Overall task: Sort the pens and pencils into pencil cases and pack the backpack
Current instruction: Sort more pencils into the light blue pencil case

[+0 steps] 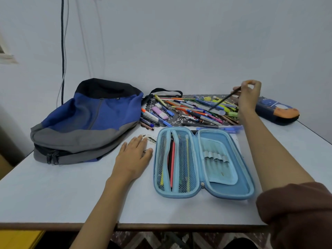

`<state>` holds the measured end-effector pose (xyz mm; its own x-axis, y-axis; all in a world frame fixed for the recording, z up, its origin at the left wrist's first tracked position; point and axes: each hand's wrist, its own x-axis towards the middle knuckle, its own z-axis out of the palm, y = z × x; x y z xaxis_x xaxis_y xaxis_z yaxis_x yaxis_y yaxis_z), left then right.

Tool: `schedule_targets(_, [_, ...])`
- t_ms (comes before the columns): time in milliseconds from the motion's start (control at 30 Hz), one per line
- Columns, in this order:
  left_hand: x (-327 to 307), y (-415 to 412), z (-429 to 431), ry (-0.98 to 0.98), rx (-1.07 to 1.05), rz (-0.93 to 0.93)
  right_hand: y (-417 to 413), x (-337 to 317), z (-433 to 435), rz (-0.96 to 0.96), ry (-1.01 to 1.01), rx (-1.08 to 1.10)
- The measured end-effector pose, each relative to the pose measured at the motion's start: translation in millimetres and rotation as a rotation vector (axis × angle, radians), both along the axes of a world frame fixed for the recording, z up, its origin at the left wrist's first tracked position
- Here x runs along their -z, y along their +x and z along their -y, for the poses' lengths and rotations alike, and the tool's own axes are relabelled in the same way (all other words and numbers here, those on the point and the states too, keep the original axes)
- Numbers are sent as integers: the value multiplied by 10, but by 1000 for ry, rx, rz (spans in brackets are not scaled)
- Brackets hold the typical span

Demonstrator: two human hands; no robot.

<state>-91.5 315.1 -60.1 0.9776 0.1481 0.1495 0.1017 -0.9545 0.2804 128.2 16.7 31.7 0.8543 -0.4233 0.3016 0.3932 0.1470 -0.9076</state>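
Two hands: my right hand [249,97] pinches dark pencil [224,99] by end, over pile [188,108]; left hand [133,159] flat, empty, beside open case [244,186]. Risk, I judge: end-pinch slips, pencil drops, scatters pile.

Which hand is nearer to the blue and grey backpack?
Left. The left hand lies flat on the table beside the backpack; the right hand pinches a dark pencil over the pen pile, farther away.
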Motion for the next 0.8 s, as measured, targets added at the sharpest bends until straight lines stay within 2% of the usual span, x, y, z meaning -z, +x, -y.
schedule_targets(67, [-1, -2, 3, -5, -1, -1, 28, -45, 5, 63, -33, 68])
schedule_targets(100, [0, -1, 2, -5, -1, 0, 51, -62, 12, 73, -112, 107])
schedule_targets(167, [1, 5, 1, -3, -3, -2, 93, -63, 34, 31, -387, 127])
schedule_targets(267, [-2, 5, -5, 1, -4, -3, 120, 72, 80, -162, -951, 35])
schedule_targets(333, [-9, 1, -5, -3, -7, -4, 127, 208, 112, -272, -1185, 19])
schedule_targets(433, [-15, -5, 8, 0, -4, -4, 96, 380, 105, -353, -1321, 27])
schedule_targets(533, [-14, -2, 3, 2, 0, 1, 63, 490, 45, -354, -1430, 77])
schedule_targets(800, [-6, 7, -3, -7, -3, 8, 57, 449, 33, -391, -1507, 95])
